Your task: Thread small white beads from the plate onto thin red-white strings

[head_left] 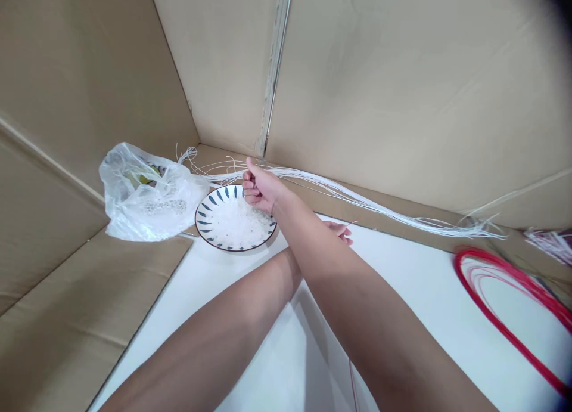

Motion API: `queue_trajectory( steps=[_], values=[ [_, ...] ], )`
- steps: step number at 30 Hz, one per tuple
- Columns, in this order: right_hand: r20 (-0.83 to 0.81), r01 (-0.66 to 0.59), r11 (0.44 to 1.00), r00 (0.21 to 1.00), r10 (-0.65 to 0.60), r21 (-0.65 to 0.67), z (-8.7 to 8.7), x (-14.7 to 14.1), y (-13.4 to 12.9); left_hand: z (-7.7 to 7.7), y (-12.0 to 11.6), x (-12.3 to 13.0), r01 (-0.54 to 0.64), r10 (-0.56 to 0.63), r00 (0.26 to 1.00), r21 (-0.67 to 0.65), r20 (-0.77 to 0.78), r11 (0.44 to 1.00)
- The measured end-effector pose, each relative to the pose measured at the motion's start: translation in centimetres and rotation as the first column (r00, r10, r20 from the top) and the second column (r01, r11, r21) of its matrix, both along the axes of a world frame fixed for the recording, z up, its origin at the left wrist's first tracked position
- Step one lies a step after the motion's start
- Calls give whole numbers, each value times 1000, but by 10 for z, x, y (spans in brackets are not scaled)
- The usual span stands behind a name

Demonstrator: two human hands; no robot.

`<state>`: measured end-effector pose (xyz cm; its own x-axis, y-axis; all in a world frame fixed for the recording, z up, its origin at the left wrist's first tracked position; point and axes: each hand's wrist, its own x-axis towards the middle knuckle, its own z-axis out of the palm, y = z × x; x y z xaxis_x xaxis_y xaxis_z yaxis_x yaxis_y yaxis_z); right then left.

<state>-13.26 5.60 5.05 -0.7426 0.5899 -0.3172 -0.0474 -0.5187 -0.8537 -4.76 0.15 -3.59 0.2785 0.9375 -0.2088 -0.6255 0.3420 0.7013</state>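
My right hand (261, 188) curls, hold unclear, over two o'clock of the round white blue-dashed plate (204, 222) of clear beads (231, 222). At its three, my half-hidden left hand (341, 231), grip unclear, has a thin pale strand (353, 223) alongside.

- Right forearm (344, 281): bare, smooth, tapering to a narrow wrist.
- Thin dark line (273, 209) across that wrist; band or crease, unclear.
- Left forearm (232, 322): likewise bare, slender.
- Right hand (261, 188), left hand (342, 230): ungloved, slim-fingered.
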Motion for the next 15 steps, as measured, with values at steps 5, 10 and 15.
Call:
queue_trajectory(
  steps=[5, 10, 15],
  values=[
    [8, -83, 995, 996, 84, -58, -4, -2, -1, -6, 7, 1, 24, -24, 999, 12, -27, 1000],
    [45, -110, 993, 993, 112, -38, -6, -3, -2, -8, 11, 1, 46, -46, 998, 25, -34, 999],
    [118, -115, 993, 987, 112, 27, -7, -2, -3, -9, 9, 2, 35, -34, 999, 31, -13, 999]
  ],
)
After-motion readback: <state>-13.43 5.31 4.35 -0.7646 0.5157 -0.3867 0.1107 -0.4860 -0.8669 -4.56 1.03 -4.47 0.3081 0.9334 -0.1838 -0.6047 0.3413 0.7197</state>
